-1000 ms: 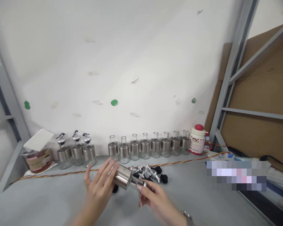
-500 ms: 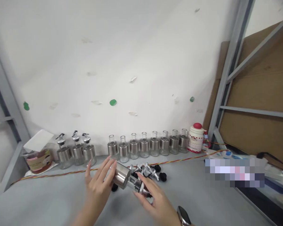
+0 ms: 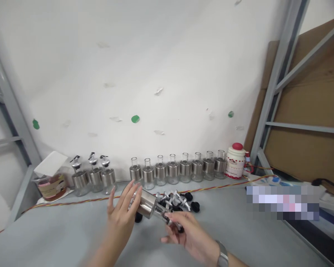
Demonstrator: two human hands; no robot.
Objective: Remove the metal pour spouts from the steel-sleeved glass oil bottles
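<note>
Steel-banded glass bottle (image 3: 146,204): tilted between your hands near six o'clock, neck toward four.
Left hand (image 3: 123,216): you cup the bottle's base end.
Right hand (image 3: 187,230): pinching the pourer stopper (image 3: 179,227), apparently; your grip hides the joint.
Loose pourers (image 3: 176,199): heaped at the bottle's three o'clock.

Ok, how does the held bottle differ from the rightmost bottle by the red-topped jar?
The held bottle is tilted, neck toward the right hand; the rightmost bottle stands upright. The held bottle has a pourer at its mouth; the rightmost bottle's neck is open. Both are clear with silver sleeves.
</note>
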